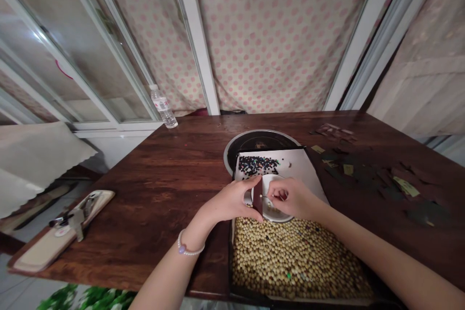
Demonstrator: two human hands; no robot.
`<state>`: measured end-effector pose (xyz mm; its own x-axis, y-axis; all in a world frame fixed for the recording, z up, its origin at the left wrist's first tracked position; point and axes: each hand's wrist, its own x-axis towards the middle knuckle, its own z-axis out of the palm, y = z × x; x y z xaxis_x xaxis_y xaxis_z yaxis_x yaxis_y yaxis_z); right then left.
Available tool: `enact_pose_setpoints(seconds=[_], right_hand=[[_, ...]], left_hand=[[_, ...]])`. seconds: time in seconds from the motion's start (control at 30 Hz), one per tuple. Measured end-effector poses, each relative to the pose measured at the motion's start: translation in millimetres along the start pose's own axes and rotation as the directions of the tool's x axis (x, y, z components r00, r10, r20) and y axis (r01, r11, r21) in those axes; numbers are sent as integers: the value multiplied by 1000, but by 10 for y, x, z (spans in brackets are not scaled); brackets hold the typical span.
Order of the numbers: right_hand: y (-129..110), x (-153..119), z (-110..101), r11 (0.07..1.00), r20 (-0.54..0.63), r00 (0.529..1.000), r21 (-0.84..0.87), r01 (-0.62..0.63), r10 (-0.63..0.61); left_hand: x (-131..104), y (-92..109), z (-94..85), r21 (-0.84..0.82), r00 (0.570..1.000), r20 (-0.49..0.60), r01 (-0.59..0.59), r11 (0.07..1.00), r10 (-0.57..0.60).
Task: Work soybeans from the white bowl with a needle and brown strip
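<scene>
My left hand (238, 198) holds a stiff reddish-brown strip (257, 198) between thumb and fingers, over the left side of a white bowl (269, 180). My right hand (292, 197) pinches a thin dark pin-like stick (265, 196). A pale round bead (260, 195) sits at the stick's tip, against or just in front of the strip; contact is unclear. Beneath both hands, the bowl stands in a black-rimmed tray (231, 256). Many yellowish beads (290, 261) fill the tray's near part. Dark beads (254, 164) lie on white paper (300, 163) at its far end.
A round dark tray (250, 139) lies partly under the bead tray's far end. Torn dark scraps (385, 177) are scattered to the right. A water bottle (164, 107) stands at the back left. Keys (76, 222) rest on a long pale-topped board (39, 254) at the left edge.
</scene>
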<state>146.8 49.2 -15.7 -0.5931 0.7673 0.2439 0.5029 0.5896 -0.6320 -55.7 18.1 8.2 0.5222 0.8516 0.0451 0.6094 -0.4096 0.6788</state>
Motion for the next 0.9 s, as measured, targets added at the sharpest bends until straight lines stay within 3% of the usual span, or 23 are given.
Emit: enact_pose_setpoints(seconds=[0.1, 0.23, 0.37, 0.5, 0.63, 0.77, 0.9], right_hand=[[9, 5, 3, 999, -96, 994, -6, -46, 45], [24, 6, 11, 999, -6, 1000, 37, -7, 8], [36, 7, 14, 997, -122, 990, 18, -73, 75], [29, 0, 15, 1000, -8, 1000, 31, -5, 6], [15, -7, 8, 997, -111, 991, 9, -76, 76], [19, -8, -3, 999, 15, 1000, 42, 8, -9], [28, -2, -5, 999, -98, 994, 16, -51, 52]], left_hand=[[5, 4, -6, -2, 1000, 5, 5, 1000, -5], [4, 23, -16, -4, 1000, 17, 8, 1000, -8], [0, 27, -16, 2, 1000, 6, 4, 1000, -4], [-2, 21, -11, -9, 1000, 5, -3, 1000, 3], [-3, 26, -11, -11, 1000, -3, -3, 1000, 3], [-2, 36, -17, -13, 1000, 8, 3, 1000, -3], [-1, 40, -19, -2, 1000, 8, 16, 1000, -16]])
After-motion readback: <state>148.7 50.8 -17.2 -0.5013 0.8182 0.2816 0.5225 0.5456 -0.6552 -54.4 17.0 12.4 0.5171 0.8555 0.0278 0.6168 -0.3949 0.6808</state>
